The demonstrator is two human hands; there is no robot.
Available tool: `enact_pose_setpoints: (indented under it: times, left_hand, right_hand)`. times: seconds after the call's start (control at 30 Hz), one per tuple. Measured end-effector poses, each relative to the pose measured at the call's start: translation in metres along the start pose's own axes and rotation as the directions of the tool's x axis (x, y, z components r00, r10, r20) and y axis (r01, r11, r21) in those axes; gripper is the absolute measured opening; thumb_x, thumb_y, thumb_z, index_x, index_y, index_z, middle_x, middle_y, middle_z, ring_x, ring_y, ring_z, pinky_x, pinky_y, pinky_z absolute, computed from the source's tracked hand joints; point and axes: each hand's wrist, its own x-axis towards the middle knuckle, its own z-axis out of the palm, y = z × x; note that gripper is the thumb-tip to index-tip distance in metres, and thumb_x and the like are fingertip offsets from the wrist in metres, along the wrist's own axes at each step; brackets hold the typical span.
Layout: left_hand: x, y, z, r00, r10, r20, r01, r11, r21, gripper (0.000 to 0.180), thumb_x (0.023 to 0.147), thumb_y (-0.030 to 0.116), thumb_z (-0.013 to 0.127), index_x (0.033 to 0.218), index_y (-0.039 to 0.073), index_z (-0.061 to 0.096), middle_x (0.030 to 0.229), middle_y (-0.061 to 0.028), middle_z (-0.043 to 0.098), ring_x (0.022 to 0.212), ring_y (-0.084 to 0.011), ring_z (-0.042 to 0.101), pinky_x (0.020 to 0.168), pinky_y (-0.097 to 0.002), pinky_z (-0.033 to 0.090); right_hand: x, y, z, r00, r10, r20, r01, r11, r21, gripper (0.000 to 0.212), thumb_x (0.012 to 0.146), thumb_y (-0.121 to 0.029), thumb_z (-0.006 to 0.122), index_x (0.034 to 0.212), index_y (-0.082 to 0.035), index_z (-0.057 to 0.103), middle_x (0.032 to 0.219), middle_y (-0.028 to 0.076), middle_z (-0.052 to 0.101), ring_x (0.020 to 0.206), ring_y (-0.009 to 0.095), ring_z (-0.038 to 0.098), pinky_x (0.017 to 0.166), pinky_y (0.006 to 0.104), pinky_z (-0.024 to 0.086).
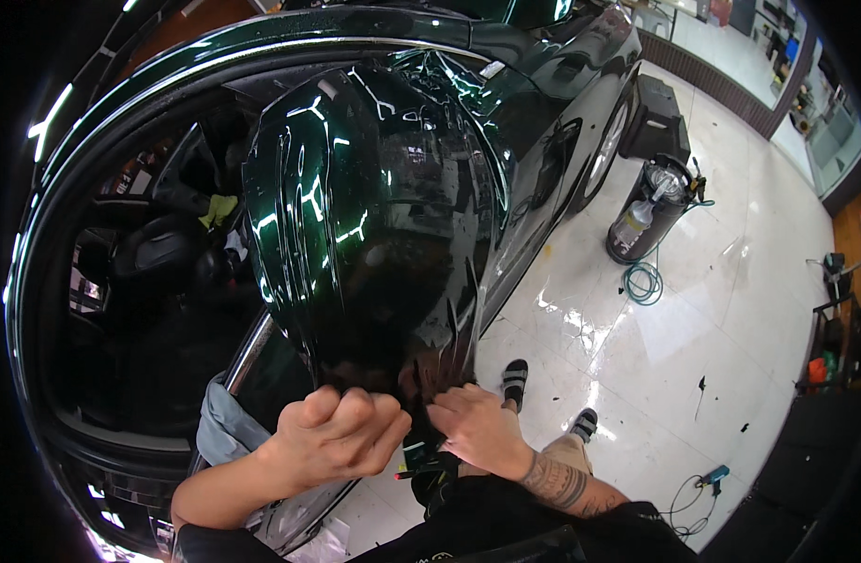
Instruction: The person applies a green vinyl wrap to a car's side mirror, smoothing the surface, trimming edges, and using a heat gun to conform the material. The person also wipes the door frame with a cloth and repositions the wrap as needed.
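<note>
A large sheet of glossy dark green film (355, 216) stretches from the side of a dark green car (562, 56) toward me, smooth in the middle with long creases along its left and right sides. My left hand (341, 432) is closed in a fist on the sheet's near edge, left of centre. A little to its right, my right hand (477, 427) is closed on the same edge, knuckles up. What lies under the sheet is hidden, and so are most of my fingertips.
A grey cloth (229, 422) hangs over the window sill at left. Inside the car are dark seats (163, 249) and a yellow-green cloth (219, 211). On the tiled floor stand a black pressure tank (646, 211) with a coiled teal hose (642, 283) and a corded blue tool (715, 477).
</note>
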Motion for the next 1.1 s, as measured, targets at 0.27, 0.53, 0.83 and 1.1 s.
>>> enact_pose_setpoints:
  times: [0.27, 0.53, 0.83, 1.1]
  left_hand:
    - [-0.010, 0.048, 0.031, 0.488, -0.823, -0.293, 0.594, 0.558, -0.579, 0.072, 0.071, 0.037, 0.076, 0.125, 0.001, 0.046, 0.116, -0.0133, 0.051, 0.102, -0.0266, 0.053, 0.097, -0.0412, 0.040]
    - [0.055, 0.095, 0.087, -0.316, -0.942, -0.116, 0.534, -0.075, -0.842, 0.062, 0.100, 0.046, 0.055, 0.128, -0.009, 0.048, 0.105, -0.0095, 0.060, 0.100, -0.0168, 0.057, 0.090, -0.0288, 0.045]
    - [-0.007, 0.083, 0.200, -0.560, -0.638, -0.529, 0.480, 0.271, -0.835, 0.048, 0.106, 0.035, 0.041, 0.128, -0.007, 0.040, 0.112, -0.0165, 0.052, 0.103, -0.0269, 0.058, 0.091, -0.0404, 0.051]
    - [-0.037, 0.091, 0.224, -0.407, -0.654, -0.638, 0.737, 0.178, -0.652, 0.052, 0.107, 0.022, 0.039, 0.148, -0.007, 0.029, 0.131, -0.0260, 0.049, 0.114, -0.0353, 0.055, 0.099, -0.0445, 0.048]
  right_hand:
    - [0.057, 0.016, 0.021, 0.986, -0.044, 0.161, 0.056, 0.996, -0.072, 0.016, 0.072, -0.012, 0.064, 0.087, -0.007, 0.068, 0.079, 0.010, 0.065, 0.075, 0.027, 0.065, 0.063, 0.0404, 0.051]
    - [0.075, 0.030, 0.052, 0.985, -0.106, 0.137, 0.089, 0.988, 0.122, 0.044, 0.081, -0.029, 0.060, 0.121, -0.009, 0.062, 0.125, 0.018, 0.058, 0.117, 0.038, 0.052, 0.093, 0.0520, 0.041]
    - [0.034, 0.103, -0.026, 0.989, -0.108, -0.097, 0.144, 0.808, 0.572, 0.025, 0.088, -0.021, 0.063, 0.104, -0.002, 0.062, 0.096, 0.010, 0.064, 0.085, 0.023, 0.065, 0.071, 0.0368, 0.052]
    - [0.128, 0.101, -0.088, 0.837, 0.537, 0.106, -0.086, -0.062, 0.994, 0.038, 0.103, -0.042, 0.054, 0.104, -0.004, 0.060, 0.093, -0.003, 0.054, 0.089, 0.006, 0.047, 0.081, 0.0249, 0.042]
